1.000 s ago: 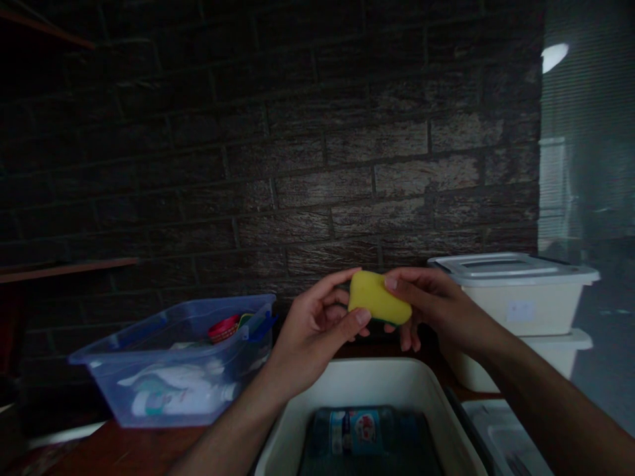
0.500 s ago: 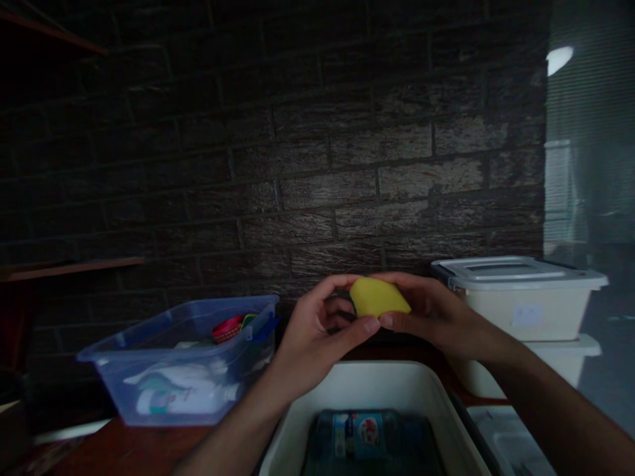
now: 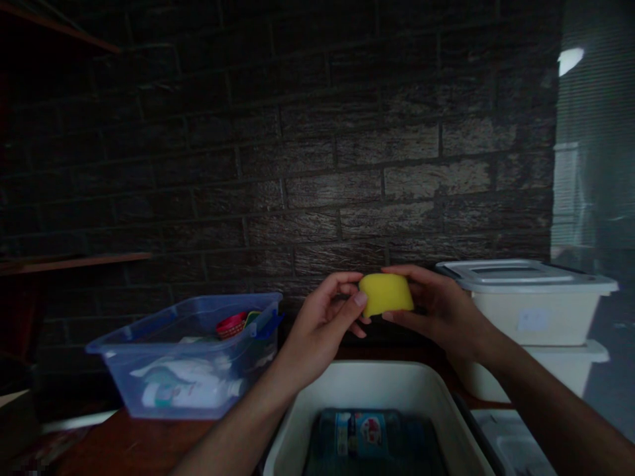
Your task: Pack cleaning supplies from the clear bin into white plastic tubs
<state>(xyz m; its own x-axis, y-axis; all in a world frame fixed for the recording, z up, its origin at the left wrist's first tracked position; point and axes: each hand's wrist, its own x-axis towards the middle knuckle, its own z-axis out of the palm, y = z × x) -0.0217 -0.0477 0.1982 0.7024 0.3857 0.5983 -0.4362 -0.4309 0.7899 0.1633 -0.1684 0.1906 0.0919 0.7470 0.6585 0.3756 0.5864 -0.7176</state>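
A yellow sponge [image 3: 386, 294] is held up in front of me, above the far rim of a white bin [image 3: 377, 378]. My left hand [image 3: 320, 326] pinches its left end with thumb and fingers. My right hand [image 3: 436, 305] grips its right side, fingers curled round it. The sponge's yellow face is turned toward me; its back is hidden. Inside the white bin lies a dark pack with a blue, white and red label [image 3: 361, 433].
A clear blue tub [image 3: 186, 357] with bottles and a red lid stands at the left on a reddish-brown table. Two lidded white boxes [image 3: 533, 301] are stacked at the right. A dark brick wall rises close behind.
Both hands have turned the sponge between them, so it now shows a more compact yellow face. The view has shifted slightly to the left.
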